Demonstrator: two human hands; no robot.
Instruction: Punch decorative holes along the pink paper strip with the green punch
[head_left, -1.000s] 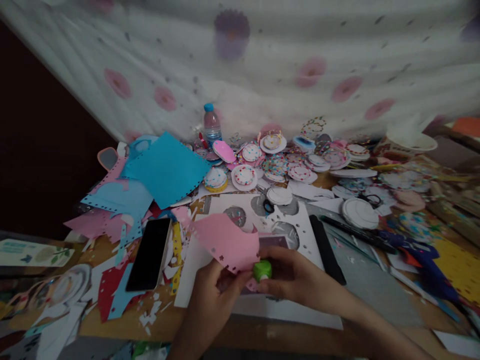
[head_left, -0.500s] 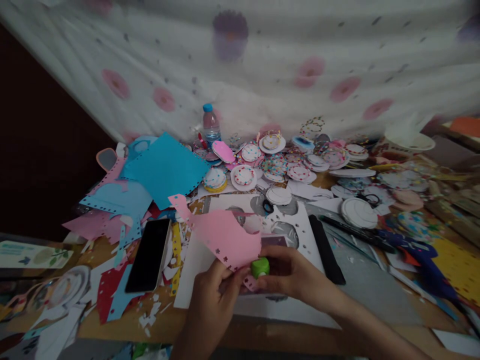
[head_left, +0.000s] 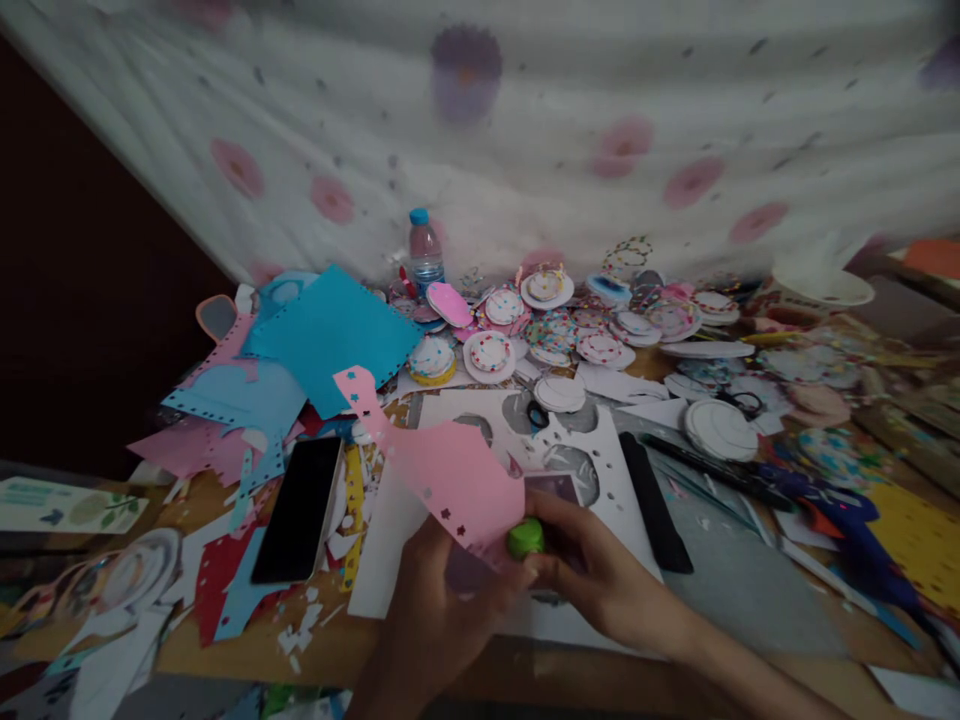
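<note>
A pink paper sheet (head_left: pixel 450 475) with a curved cut edge and small flower-shaped holes rises from my hands at an angle. My left hand (head_left: pixel 442 600) is closed on its lower edge, with the thumb reaching toward the right. Against the right end of the sheet sits a small green craft punch (head_left: pixel 526 538), gripped by the fingers of my right hand (head_left: pixel 592 560). The fingertips of both hands nearly meet beneath the punch, and the paper edge there is partly hidden. White card with cut-out circles (head_left: pixel 405 520) lies under my hands.
A black phone (head_left: pixel 296 510) and paper scraps lie to the left, near blue sheets (head_left: pixel 337 340). Decorated paper discs (head_left: pixel 489 355) crowd the back beside a water bottle (head_left: pixel 426 250). To the right are a black case (head_left: pixel 656 505), tweezers and blue-handled scissors (head_left: pixel 825 515).
The pink sheet has turned, and its narrow tip has risen slightly. My left thumb and the green punch have shifted a little to the right.
</note>
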